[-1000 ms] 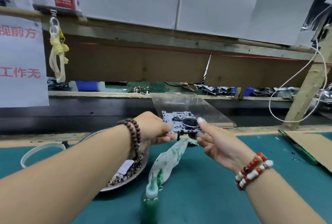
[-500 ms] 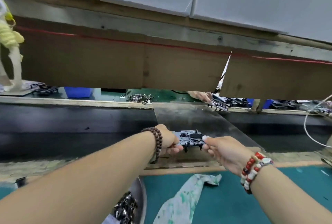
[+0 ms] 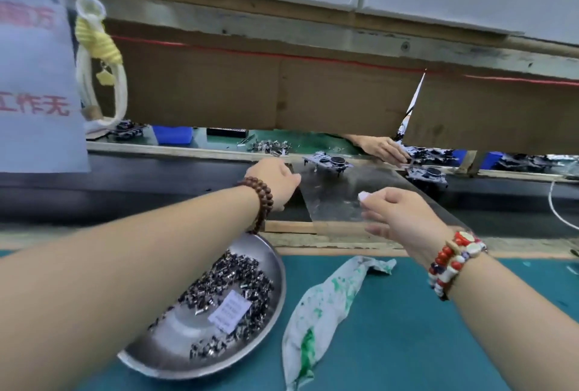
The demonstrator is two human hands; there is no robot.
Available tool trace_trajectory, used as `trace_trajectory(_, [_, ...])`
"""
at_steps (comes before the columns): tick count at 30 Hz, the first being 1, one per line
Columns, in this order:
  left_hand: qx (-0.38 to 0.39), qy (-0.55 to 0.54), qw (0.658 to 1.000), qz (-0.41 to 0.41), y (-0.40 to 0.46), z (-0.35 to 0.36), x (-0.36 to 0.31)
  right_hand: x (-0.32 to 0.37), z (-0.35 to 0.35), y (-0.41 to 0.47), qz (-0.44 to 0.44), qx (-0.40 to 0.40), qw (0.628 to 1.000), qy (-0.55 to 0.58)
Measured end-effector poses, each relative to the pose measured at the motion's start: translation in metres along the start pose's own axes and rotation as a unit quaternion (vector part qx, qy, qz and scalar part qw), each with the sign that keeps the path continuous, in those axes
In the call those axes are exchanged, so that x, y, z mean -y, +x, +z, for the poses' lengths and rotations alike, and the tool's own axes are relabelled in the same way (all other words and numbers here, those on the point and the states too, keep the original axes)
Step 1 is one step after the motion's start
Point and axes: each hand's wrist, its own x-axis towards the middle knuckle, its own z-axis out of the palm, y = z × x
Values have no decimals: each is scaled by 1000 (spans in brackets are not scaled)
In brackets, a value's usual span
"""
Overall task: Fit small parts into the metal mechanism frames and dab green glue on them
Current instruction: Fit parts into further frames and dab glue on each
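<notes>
Grey stamped-metal mechanism frame sits at far end of clear plastic chute. Left hand, right hand both empty, fingers loose. Frame probably light, rigid; grip by edges.

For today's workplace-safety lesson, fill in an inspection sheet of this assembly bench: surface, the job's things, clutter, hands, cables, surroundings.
Surface: teal mat, bordered at the far edge by a wooden strip.
Job's things: mechanism frame lying at the top of a clear sloping sheet; metal dish holding small dark parts and a paper slip.
Clutter: green-stained rag on the mat.
Hands: left hand and right hand both empty, short of the frame.
Cables: white cable at the right edge.
Surroundings: second frame to the right; another worker's hand across the line; cardboard screen; yellow-and-white cord hanging upper left.
</notes>
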Motion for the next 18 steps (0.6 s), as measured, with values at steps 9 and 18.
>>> trace_trajectory(9, [-34, 94, 991, 89, -100, -89, 4, 91, 36, -119, -108, 116, 984, -82])
trace_trajectory(18, [-49, 366, 929, 25, -175, -154, 60, 101, 112, -207, -177, 192, 925, -276])
